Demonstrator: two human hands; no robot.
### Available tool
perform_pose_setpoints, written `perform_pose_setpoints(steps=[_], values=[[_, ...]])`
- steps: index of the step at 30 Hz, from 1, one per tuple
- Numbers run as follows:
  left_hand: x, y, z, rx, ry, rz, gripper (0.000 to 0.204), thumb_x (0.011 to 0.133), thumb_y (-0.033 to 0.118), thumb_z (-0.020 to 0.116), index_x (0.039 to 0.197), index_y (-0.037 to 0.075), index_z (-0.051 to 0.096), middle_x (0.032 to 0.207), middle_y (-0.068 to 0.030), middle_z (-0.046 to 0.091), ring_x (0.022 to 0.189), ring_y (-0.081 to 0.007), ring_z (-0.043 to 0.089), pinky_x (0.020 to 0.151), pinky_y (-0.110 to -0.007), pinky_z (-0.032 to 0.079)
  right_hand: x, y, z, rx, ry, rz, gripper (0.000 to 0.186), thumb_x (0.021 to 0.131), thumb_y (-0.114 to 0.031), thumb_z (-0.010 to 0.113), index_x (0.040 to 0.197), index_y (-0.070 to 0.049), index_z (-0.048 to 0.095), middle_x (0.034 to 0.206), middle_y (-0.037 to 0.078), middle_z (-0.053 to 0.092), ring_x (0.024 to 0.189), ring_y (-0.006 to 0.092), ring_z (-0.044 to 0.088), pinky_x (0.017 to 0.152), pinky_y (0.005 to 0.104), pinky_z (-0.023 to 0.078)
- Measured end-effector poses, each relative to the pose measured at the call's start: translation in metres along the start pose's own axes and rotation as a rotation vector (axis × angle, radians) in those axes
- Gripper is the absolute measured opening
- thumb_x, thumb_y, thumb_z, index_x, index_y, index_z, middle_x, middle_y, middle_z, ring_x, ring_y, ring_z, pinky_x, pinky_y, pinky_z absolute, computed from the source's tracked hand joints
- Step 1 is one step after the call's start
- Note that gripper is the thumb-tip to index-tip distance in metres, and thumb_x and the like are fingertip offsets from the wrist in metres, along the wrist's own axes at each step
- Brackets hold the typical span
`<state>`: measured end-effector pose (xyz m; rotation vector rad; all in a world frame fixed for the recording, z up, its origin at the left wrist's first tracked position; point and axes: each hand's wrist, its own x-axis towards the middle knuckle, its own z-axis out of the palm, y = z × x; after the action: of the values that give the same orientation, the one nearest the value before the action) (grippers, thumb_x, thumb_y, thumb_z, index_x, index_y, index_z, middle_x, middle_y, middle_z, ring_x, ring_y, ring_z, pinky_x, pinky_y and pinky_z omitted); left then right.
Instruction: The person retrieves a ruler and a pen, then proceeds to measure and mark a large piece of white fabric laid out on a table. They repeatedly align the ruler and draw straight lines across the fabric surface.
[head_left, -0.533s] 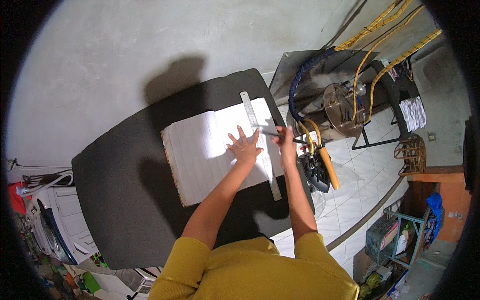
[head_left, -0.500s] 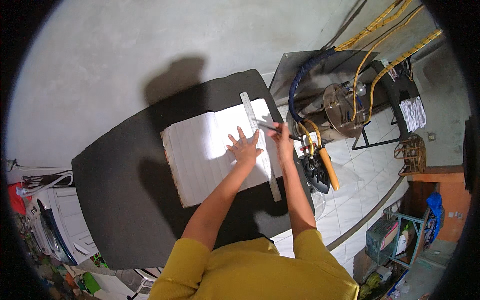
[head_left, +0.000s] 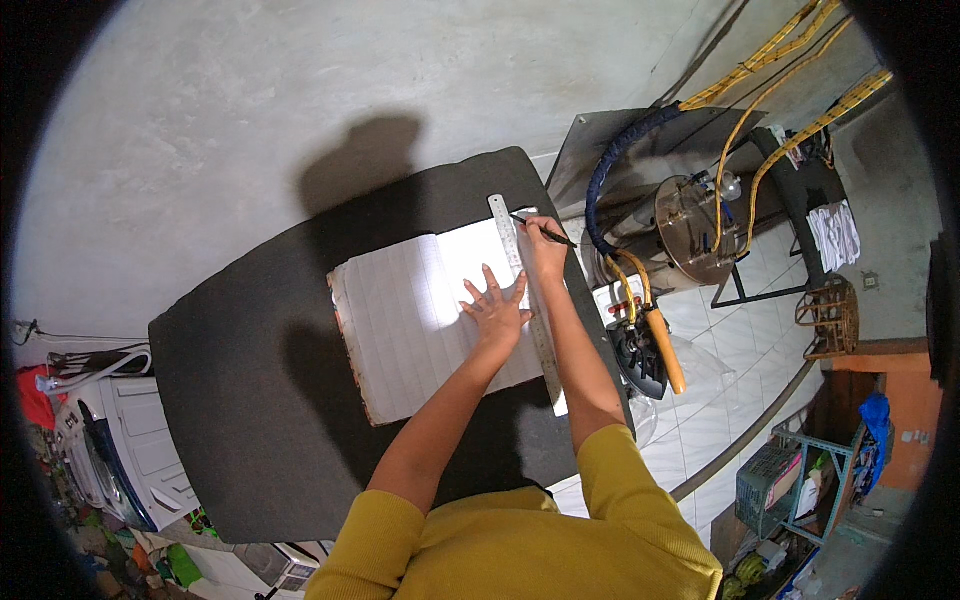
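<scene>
A large open book with ruled pages (head_left: 395, 310) lies on a dark padded table (head_left: 240, 400). Across its right page runs a long metal ruler (head_left: 543, 350), its far end sticking out past the top of the page. My left hand (head_left: 496, 312) presses flat on the right page with fingers spread, the fingertips and thumb close to the ruler's left edge. In my right hand (head_left: 545, 250) is a dark pen (head_left: 556, 238), pinched in the fingers. Its tip meets the ruler's right side near the far end of the page.
Just right of the table sits a dark iron (head_left: 636, 355) with an orange handle, joined by hoses to a round metal tank (head_left: 690, 230). A wicker stool (head_left: 830, 315) and a metal rack with a crate (head_left: 770, 480) are farther right. A white machine (head_left: 130, 440) stands left.
My right hand has moved up along the ruler, bringing the pen tip down to its far end. The left hand stays spread on the page. The whole view has shifted slightly.
</scene>
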<state>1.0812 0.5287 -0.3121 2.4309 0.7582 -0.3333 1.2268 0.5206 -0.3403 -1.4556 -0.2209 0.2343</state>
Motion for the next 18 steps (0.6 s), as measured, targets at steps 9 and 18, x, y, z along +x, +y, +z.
perform_pose_setpoints(steps=[9, 18], values=[[0.002, 0.002, 0.0, 0.016, -0.03, -0.03, 0.075, 0.078, 0.041, 0.063, 0.138, 0.041, 0.02, 0.144, -0.0221, -0.018, 0.124, -0.0575, -0.015, 0.094, -0.073, 0.007, 0.002, 0.005, 0.0, -0.016, 0.019, -0.037, 0.01, 0.081, -0.01, 0.059, 0.079, 0.0, 0.061, 0.073, 0.003, 0.061, 0.069, 0.0096, 0.056, 0.065, 0.0227, 0.043], [0.003, -0.001, 0.01, 0.055, 0.034, 0.0, 0.075, 0.077, 0.043, 0.063, 0.138, 0.042, 0.019, 0.144, -0.0223, -0.017, 0.124, -0.0595, -0.013, 0.091, -0.075, 0.011, 0.006, -0.003, -0.002, -0.257, -0.03, -0.142, 0.01, 0.076, -0.01, 0.059, 0.077, 0.0, 0.061, 0.068, 0.006, 0.062, 0.063, 0.0108, 0.057, 0.061, 0.0254, 0.045]])
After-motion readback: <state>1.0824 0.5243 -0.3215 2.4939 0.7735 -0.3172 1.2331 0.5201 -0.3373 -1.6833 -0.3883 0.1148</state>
